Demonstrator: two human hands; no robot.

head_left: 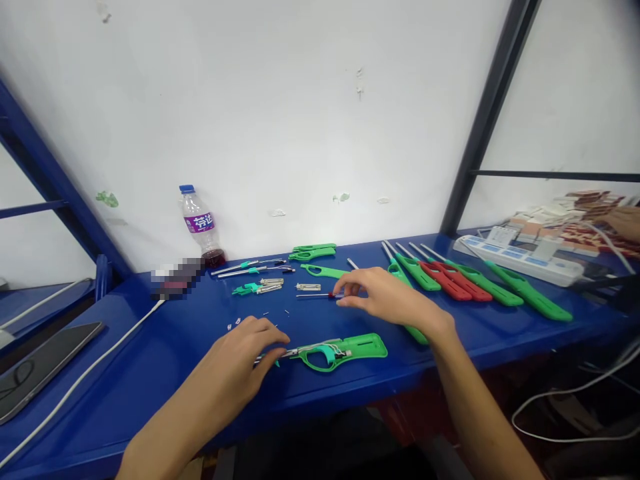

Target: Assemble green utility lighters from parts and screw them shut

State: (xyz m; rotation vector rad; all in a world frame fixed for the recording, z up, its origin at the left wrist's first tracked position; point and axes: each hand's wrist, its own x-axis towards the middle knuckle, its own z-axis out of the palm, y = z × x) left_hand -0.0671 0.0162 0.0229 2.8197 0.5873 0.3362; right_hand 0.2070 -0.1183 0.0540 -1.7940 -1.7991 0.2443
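Well, left hand (249, 345) pinches slim metal rod (292, 352) — right hand (383, 295) (grip unclear) at screwdriver (323, 295).

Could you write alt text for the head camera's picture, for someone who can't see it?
Left hand pinches the metal rod of an opened green lighter on a blue table; right hand is at a small screwdriver. Beyond are loose parts, more lighters and a bottle.

We recorded: tabletop (170, 373), blue; lighter handles (530, 293), green, two (453, 280) red; bottle label (199, 223), purple with white lettering; bottle cap (187, 189), blue; wall (280, 120), white.
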